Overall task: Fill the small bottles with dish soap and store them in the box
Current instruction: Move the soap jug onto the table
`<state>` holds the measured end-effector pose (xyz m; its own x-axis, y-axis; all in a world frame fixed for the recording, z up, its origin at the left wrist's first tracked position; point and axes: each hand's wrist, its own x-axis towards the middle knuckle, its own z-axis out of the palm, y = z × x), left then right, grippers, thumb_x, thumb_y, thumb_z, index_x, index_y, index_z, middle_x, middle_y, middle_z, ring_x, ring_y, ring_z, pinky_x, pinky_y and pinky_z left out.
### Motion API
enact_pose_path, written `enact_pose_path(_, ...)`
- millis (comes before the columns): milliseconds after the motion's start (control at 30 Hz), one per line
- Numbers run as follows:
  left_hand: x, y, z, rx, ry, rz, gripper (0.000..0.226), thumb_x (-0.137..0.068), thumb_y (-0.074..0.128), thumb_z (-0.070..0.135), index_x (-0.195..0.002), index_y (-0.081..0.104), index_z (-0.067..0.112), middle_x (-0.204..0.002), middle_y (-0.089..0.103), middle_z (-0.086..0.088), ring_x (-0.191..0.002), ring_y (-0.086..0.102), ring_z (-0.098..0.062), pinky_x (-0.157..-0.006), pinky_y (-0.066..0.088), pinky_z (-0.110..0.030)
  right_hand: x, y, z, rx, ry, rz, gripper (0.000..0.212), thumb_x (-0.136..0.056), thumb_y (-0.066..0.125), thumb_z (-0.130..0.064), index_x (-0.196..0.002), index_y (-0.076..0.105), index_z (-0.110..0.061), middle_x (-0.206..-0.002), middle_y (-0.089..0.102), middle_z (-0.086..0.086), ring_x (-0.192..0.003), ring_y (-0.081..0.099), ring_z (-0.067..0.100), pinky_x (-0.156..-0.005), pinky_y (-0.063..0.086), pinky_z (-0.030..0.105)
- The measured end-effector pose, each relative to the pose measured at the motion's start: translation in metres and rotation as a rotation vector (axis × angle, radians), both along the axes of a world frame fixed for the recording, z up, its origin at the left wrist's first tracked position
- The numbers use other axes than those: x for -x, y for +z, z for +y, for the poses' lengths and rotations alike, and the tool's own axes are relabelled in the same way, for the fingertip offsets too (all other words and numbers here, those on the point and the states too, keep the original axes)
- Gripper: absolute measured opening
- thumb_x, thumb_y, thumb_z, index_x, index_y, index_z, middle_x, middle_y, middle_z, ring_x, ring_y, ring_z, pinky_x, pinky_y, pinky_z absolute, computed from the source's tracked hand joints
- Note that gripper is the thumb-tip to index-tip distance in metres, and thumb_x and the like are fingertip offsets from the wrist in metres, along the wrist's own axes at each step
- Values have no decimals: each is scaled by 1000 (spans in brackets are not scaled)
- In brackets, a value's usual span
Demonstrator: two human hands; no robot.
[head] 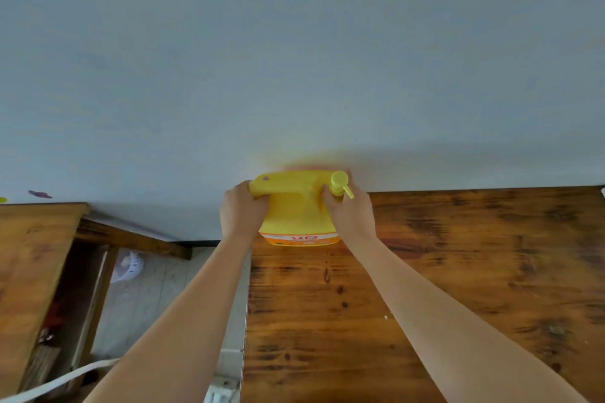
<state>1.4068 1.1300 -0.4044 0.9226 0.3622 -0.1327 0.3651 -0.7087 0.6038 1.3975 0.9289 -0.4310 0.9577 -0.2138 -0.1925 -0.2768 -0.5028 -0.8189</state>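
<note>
Head view: the fingers of my left hand (243, 210) curl tight round the handle end of the yellow dish soap jug (298, 214), and those of my right hand (353, 214) wrap its neck just beneath the pump (340, 182), whose spout points right and toward me. Both hands grip the jug between them. It sits upright at the far left corner of the dark wooden table (442, 288), close against the pale wall (294, 59). A second wooden table (32, 255) stands off to my left.
</note>
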Motion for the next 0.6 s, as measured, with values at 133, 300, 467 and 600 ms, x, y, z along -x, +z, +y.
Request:
enact_pose_path(133, 17, 18, -12, -26, -85, -44, 38, -83, 50, 39, -118, 64, 35, -75, 65, 5, -69, 63, -24, -54, 49, -30, 14, 10, -19, 68, -36, -107, 43, -86, 54, -55, -101, 58, -15, -47, 50, -10, -47, 53, 0, -37, 27, 9)
enact_pose_path(300, 38, 49, -30, -10, -141, -93, 49, -80, 51, 32, -128, 59, 37, -88, 70, 1, -77, 63, -24, -61, 52, -32, 35, 42, -41, 137, -44, -257, 27, -86, 56, -48, -70, 36, -39, -46, 50, -9, -55, 55, -7, -42, 36, 8)
enact_pose_path(467, 64, 74, -58, 8, -181, -132, 48, -82, 53, 29, -129, 60, 33, -99, 72, -3, -88, 66, -28, -65, 50, -32, 68, 73, -68, 190, -74, -317, 36, -88, 58, -45, -62, 33, -40, -44, 41, -11, -55, 54, -11, -45, 37, 6)
enact_pose_path(600, 88, 99, -90, 17, -227, -191, 46, -81, 54, 30, -126, 62, 32, -97, 72, -2, -77, 58, -20, -57, 36, -25, 103, 101, -100, 247, -112, -332, 42, -88, 59, -43, -58, 32, -33, -38, 38, -7, -48, 52, -4, -43, 35, 10)
